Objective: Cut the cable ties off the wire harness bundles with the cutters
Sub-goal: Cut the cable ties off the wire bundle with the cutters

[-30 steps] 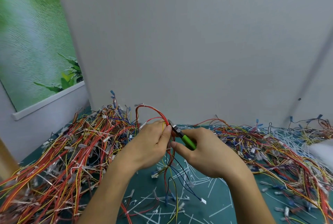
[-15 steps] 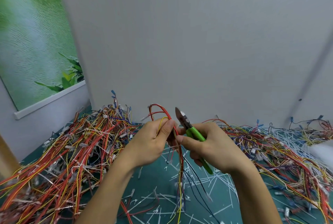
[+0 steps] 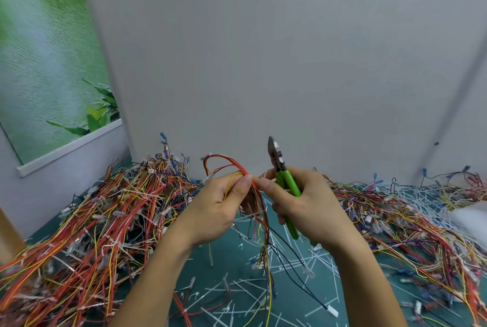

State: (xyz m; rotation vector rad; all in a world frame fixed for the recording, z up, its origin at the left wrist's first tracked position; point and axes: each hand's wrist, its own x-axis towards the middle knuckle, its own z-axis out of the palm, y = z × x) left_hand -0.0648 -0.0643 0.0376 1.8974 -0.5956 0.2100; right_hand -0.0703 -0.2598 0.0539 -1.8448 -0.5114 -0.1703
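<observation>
I see my left hand point(image 3: 218, 210) raised above the green surface point(image 3: 237, 255), its fingers point(image 3: 246, 181) clamped on a wire harness bundle point(image 3: 229, 162) of red, yellow and black wires. The bundle arches up in a red loop above the knuckles, and its loose ends hang down between my two forearms towards the surface. A small white piece sits at the top of the loop; I cannot tell whether it is a tie. My right hand point(image 3: 313, 208) is just beside the left, fingers wrapped tight round the green handles of the cutters point(image 3: 286, 181). Its index fingertip reaches across to the bundle, next to my left thumb. The cutters stand nearly upright, with the metal head pointing up above both hands and not touching the wires. Under the hands, white cut cable ties point(image 3: 290, 261) lie scattered over the surface. A thick heap of harnesses point(image 3: 92, 221) fills the left side, and a second heap point(image 3: 408, 221) spreads along the right. A blurred white object point(image 3: 471, 218) sits at the right edge. Behind everything stands a plain grey wall point(image 3: 263, 63), with a green leafy poster point(image 3: 39, 63) at the left.
</observation>
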